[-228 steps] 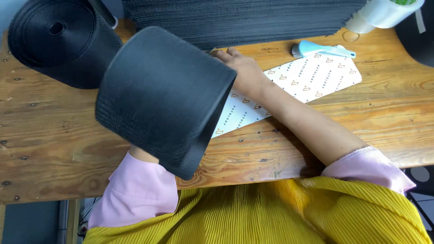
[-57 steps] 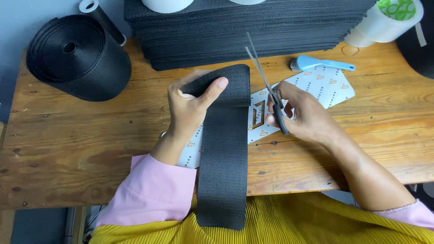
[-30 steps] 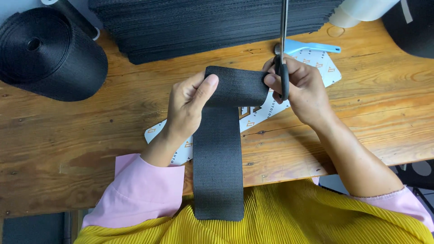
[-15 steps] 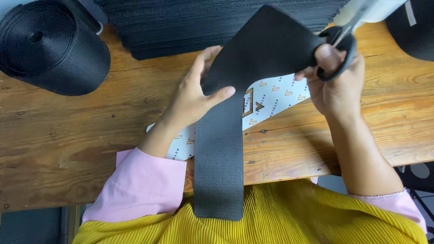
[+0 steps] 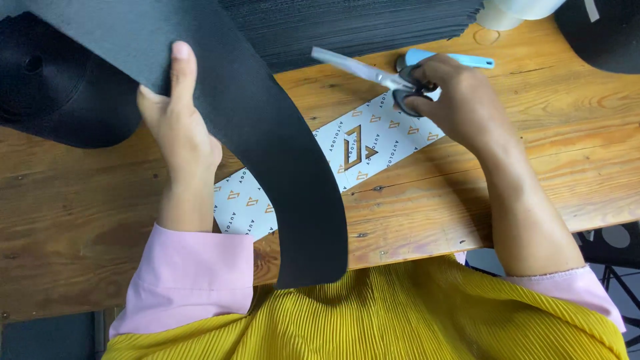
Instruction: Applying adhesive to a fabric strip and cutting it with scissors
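- Spreading across the whole view is a wooden table (image 5: 467,200), its planks knotted and scratched, with the person's yellow pleated top (image 5: 373,320) at the near edge
- A long black strip (image 5: 267,140) of wide, stiff webbing curves up from the person's lap, over the table and out of the top left corner; it hangs in the air above the table rather than lying on it
- At the far edge sits a tall stack of black cut pieces (image 5: 360,27), and to the left of it a big black roll (image 5: 60,100) of the same webbing, partly hidden behind the raised strip
- A white patterned card (image 5: 373,143) lies flat on the table between the two arms, one end tucked under the strip
- The left hand (image 5: 177,127) is closed around the edge of the strip, thumb pressed flat on its near face, the fingers hidden behind it; a pink sleeve (image 5: 183,277) covers the forearm
- The right hand (image 5: 453,100) is curled shut on the dark handles of a pair of scissors (image 5: 380,77), held just above the card, well apart from the strip; the blades lie together and point left
- A light blue tool (image 5: 460,60) lies on the table just beyond the right hand's knuckles
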